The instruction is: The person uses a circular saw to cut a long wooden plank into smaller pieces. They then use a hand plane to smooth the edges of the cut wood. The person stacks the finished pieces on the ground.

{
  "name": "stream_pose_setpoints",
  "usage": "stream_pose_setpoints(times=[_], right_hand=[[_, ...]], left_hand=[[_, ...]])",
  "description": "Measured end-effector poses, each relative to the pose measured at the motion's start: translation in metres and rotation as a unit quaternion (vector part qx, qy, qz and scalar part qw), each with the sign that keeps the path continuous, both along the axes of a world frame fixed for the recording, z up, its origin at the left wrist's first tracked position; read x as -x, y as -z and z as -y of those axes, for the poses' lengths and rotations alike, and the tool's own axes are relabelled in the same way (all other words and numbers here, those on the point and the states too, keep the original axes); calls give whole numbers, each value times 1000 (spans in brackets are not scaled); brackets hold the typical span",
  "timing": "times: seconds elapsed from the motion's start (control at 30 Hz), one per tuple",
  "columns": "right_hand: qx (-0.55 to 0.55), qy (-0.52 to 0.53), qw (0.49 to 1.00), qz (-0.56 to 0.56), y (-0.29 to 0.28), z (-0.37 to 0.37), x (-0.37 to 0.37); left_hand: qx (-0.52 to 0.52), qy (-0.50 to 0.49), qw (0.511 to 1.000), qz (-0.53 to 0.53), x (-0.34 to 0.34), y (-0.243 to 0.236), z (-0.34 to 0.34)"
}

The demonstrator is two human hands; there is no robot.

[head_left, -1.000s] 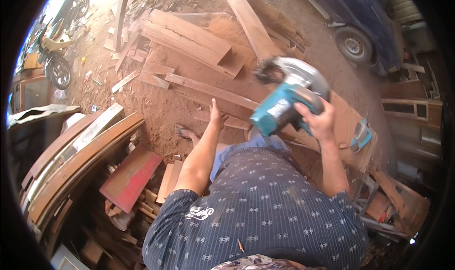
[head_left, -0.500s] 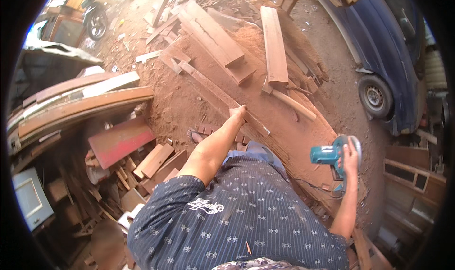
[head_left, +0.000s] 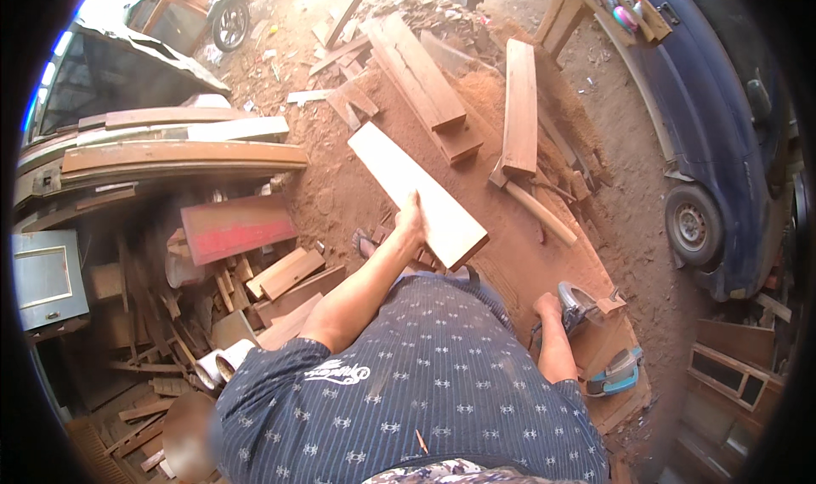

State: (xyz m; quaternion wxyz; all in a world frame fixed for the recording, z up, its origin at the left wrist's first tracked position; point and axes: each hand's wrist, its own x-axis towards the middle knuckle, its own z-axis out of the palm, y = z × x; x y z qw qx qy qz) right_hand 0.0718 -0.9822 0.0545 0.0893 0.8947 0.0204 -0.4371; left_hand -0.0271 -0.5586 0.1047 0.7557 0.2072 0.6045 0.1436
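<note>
My left hand (head_left: pixel 411 222) grips the side of a thick wooden board (head_left: pixel 421 197), raised at a slant above the dusty bench top (head_left: pixel 476 220). The board's broad face is bright in the sunlight. Close to the bench's right side, my right hand (head_left: pixel 549 304) is closed against a power tool with a rounded metal guard (head_left: pixel 578 300); its fingers are partly hidden. A teal tool body (head_left: pixel 617 373) lies nearer to me, beside my right forearm. Whether it belongs to the guarded tool is unclear. A wooden-handled hammer (head_left: pixel 535 208) rests beyond my right hand.
Thick timber pieces (head_left: pixel 416 76) and another upright-lying beam (head_left: pixel 519 110) occupy the bench's far part. Stacked planks (head_left: pixel 178 157) and a red-painted panel (head_left: pixel 238 229) are at left, above piled offcuts. A dark blue vehicle (head_left: pixel 714 144) stands at right. Sawdust covers the ground.
My left hand has raised and turned the board, bringing its broad face up. My right hand has come down and inward; the teal tool it held up is no longer raised.
</note>
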Motion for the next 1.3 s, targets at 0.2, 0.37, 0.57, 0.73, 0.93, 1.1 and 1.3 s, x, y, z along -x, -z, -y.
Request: stream_pose_setpoints(times=[0.2,0.37,0.57,0.73,0.93,1.1,1.3], right_hand=[[-2,-38,999,26,-51,-28,7],[-100,6,992,79,-46,-37,8],[-183,38,978,96,-55,-27,-4],[-241,44,959,143,-69,-29,-12],[-257,44,953,152,-76,-40,14],[-285,46,954,82,-69,-52,60],[-291,-4,954,66,-104,-81,124]], left_hand=[[-61,40,997,35,-14,-77,7],[-330,99,938,-28,-52,-58,-25],[-129,167,974,87,-120,-92,-136],[-97,142,985,-26,-69,-64,-107],[8,86,988,-125,151,33,-72],[27,37,982,-184,311,57,-64],[18,55,984,-168,375,67,-73]])
